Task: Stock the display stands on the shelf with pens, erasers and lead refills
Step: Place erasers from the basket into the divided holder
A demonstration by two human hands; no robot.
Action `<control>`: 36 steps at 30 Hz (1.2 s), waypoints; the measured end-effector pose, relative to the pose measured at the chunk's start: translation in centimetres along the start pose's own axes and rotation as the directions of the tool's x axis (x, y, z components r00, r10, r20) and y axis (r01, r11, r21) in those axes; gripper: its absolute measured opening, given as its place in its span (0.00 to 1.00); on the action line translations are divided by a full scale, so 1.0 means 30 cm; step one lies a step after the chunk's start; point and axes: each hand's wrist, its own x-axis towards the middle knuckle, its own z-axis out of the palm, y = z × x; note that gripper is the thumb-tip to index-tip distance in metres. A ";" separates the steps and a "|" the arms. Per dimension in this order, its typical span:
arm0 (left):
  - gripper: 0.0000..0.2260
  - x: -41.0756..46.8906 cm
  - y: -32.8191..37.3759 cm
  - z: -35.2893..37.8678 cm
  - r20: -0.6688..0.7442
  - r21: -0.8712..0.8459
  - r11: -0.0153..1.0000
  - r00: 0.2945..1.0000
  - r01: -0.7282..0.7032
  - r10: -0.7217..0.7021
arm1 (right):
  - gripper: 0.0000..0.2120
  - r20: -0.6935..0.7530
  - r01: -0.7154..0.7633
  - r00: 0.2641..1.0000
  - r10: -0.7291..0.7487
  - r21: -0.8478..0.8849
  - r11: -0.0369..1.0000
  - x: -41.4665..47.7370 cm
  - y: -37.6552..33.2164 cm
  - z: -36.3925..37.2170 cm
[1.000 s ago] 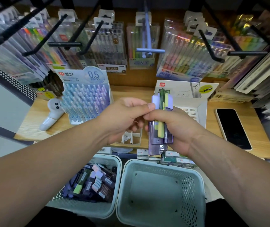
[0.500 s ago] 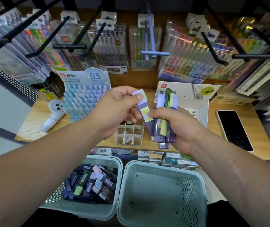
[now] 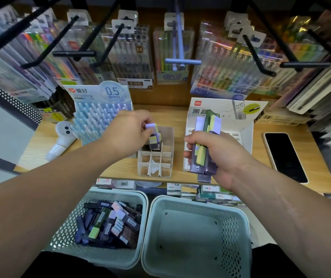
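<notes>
Left hand (image 3: pixel 128 129) pinching lead refill (image 3: pixel 154 138) over divided stand (image 3: pixel 156 157); right hand (image 3: pixel 214 155) gripping refill bundle (image 3: pixel 207 125).

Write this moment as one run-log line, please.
left hand: lowering purple-capped lead refill case into clear divided stand | right hand: gripping bundle of refill cases | left basket: part full

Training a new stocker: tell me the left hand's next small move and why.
Probably lower the refill case straight down into the divided stand and let go: the left hand holds it upright over a back slot, while the right hand grips more cases.
</notes>
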 end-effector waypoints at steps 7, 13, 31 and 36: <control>0.05 0.006 -0.015 0.033 0.012 0.080 0.990 0.993 -0.114 0.114 | 0.04 0.017 0.007 1.000 -0.007 -0.008 1.000 0.000 -0.005 -0.015; 0.06 0.013 -0.011 0.050 -0.009 0.109 0.978 0.984 -0.175 0.177 | 0.07 0.037 0.022 0.999 -0.021 -0.023 1.000 -0.001 -0.007 -0.017; 0.13 0.033 -0.051 0.075 -0.060 0.333 0.941 0.995 -0.057 0.081 | 0.06 0.073 0.014 0.997 -0.014 -0.006 1.000 -0.015 -0.003 -0.006; 0.20 0.059 -0.017 0.079 0.012 0.549 0.827 0.991 -0.118 0.134 | 0.05 0.066 0.010 0.998 -0.010 -0.002 1.000 -0.013 -0.006 -0.010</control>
